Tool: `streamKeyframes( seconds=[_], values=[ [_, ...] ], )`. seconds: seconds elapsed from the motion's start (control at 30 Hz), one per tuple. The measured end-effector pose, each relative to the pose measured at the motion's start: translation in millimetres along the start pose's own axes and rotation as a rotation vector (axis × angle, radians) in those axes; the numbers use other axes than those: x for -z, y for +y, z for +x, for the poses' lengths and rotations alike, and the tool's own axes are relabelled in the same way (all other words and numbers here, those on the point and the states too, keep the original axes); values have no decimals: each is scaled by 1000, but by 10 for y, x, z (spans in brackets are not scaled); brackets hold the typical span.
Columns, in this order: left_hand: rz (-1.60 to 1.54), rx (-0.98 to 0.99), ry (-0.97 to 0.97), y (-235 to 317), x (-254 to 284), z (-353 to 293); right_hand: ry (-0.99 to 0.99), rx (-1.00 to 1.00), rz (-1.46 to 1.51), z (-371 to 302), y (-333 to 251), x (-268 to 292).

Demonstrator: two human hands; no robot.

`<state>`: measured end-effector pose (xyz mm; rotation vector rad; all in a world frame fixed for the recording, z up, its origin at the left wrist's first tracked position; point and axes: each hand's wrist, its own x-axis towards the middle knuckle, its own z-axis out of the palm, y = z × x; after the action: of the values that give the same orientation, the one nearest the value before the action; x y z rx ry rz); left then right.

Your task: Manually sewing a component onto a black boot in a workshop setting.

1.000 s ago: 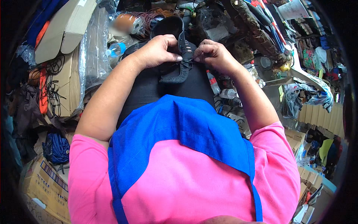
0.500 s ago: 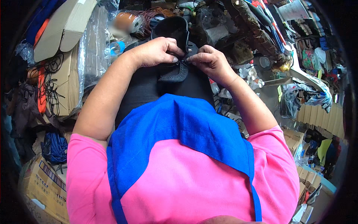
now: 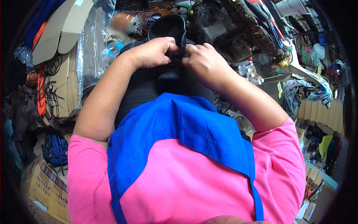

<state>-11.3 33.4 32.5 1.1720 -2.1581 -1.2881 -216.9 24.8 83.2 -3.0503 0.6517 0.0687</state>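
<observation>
A black boot (image 3: 166, 27) lies on my dark-clothed lap, its wide round opening away from me and its toe end toward my body. My left hand (image 3: 157, 52) is closed in a pinch at the boot's front, just below the opening. Close beside it, my right hand (image 3: 204, 62) has its fingers curled in against the boot's right edge. Both thumbs and fingertips meet near the middle, and any small part between them is hidden. The lower front of the boot is dark and partly covered by my hands.
Flattened cardboard (image 3: 67, 30) and clear plastic wrap (image 3: 91, 48) stand at the left. An orange spool (image 3: 122, 22) lies at the back left. Several small white-capped bottles (image 3: 250, 71) sit at the right. A printed cardboard box (image 3: 46, 186) is at the lower left.
My right hand has turned over and moved in, its back now facing up, and its forearm slants more across. The toe end shows less than before. My left hand stays nearly in place.
</observation>
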Motion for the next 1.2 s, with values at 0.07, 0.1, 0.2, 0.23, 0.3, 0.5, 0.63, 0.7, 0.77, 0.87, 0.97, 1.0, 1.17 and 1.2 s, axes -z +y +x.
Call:
streamKeyframes(
  seconds=[0.07, 0.1, 0.2, 0.23, 0.3, 0.5, 0.63, 0.7, 0.77, 0.87, 0.97, 1.0, 1.17, 1.2],
  values=[
    [45, 16, 33, -77, -25, 32, -94, 21, -33, 90, -11, 7],
    [81, -2, 98, -186, -69, 67, -91, 29, -36, 114, -11, -16],
    [139, 16, 185, -239, -77, 90, -14, -1, -4, 136, 40, -125],
    [161, 54, 209, -217, -71, 96, -16, -19, 79, 120, 90, -134],
    [188, -11, 249, -269, -82, 77, 21, -34, 210, 90, 126, -119],
    [252, -44, 453, -162, -179, 18, 135, -127, 335, 166, 142, -340],
    [328, 69, 712, 199, -406, -344, 33, -337, 849, 14, 303, -370],
    [281, 251, 473, 294, -443, -663, 13, -467, 1304, -83, 257, -335],
    [218, 246, 396, 323, -407, -979, -252, -641, 1376, -227, 402, -171],
    [58, 365, 274, 419, -191, -1225, 205, -345, 2106, -576, 728, -300],
    [371, 368, 627, 179, -22, -1186, 434, -140, 2373, -754, 982, -203],
    [406, 370, 688, 196, 58, -1109, 389, -308, 2169, -770, 1027, -213],
    [-715, -244, 838, 341, -231, -391, 57, -555, 1107, -511, 731, -448],
    [-920, -226, 819, 427, -312, -291, -46, -605, 874, -449, 630, -409]
  ],
)
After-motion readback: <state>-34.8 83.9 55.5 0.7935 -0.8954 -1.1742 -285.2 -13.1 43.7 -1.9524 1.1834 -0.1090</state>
